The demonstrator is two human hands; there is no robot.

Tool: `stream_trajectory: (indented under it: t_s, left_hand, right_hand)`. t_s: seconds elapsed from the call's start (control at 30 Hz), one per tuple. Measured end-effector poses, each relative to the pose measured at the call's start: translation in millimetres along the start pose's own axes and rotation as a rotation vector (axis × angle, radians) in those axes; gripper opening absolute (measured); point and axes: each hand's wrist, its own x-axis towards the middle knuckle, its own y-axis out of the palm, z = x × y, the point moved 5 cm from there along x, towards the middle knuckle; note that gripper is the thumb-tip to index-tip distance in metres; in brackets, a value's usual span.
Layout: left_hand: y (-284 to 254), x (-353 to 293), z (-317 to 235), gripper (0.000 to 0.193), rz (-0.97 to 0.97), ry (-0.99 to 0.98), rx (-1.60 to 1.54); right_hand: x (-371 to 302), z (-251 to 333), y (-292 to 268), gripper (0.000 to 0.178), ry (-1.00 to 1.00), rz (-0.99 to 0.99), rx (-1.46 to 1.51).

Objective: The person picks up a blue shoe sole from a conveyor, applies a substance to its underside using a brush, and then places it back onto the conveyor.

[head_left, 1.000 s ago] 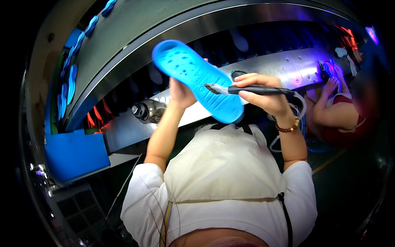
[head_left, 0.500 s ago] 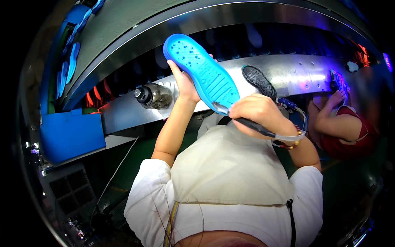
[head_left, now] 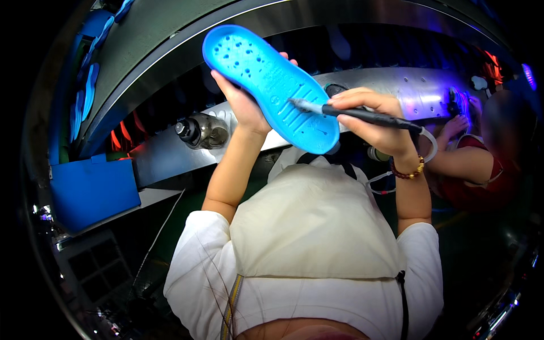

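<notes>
A bright blue shoe sole (head_left: 271,85), with round holes at its far end and ribs across its middle, is held up above the bench. My left hand (head_left: 246,105) grips it from beneath, thumb along its left edge and fingertips showing past its right edge. In my right hand (head_left: 377,122) is a brush (head_left: 371,116) with a black handle and a pale tube running from its rear end. Its greyish bristles touch the ribbed part of the sole, near the nearer end.
A dark-capped bottle (head_left: 203,131) stands on the metal ledge (head_left: 158,161) to the left. Behind the right hand shows part of a dark sole (head_left: 334,89). A blue box (head_left: 93,190) is at far left, below several blue soles (head_left: 85,99). Another person (head_left: 473,161) sits at right.
The sole has moved up and left. The brush tip has gone from the sole's near-end edge to its ribbed part, and my right hand has risen with it.
</notes>
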Motion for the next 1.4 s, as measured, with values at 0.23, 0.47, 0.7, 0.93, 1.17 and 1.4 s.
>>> stream_trajectory:
  t_s: [0.23,0.47,0.7,0.93,1.17,1.4]
  left_hand:
    - [23.3,11.9,-11.9,0.087,0.163,-0.016,0.051]
    - [51.0,-21.6,23.6,0.077,0.233,-0.005,-0.182]
    - [11.5,-3.9,20.1,0.063,-0.051,-0.038,0.038]
    - [17.8,4.0,21.2,0.065,0.046,-0.089,0.008]
    - [4.9,16.7,12.3,0.067,0.031,-0.101,0.219]
    - [8.8,16.8,16.6,0.055,-0.018,-0.369,0.068]
  right_hand:
    - [-17.4,-10.4,-2.6,0.017,0.102,0.208,0.446]
    - [-15.2,-19.2,13.9,0.017,0.318,-0.225,0.731]
    - [-13.6,-4.0,11.2,0.018,0.301,-0.142,0.333]
    - [-1.3,-1.1,-0.5,0.018,0.211,-0.031,0.432]
    - [8.5,3.5,-4.7,0.014,0.006,0.060,0.167]
    - [-0.6,29.4,16.8,0.020,-0.167,0.449,0.158]
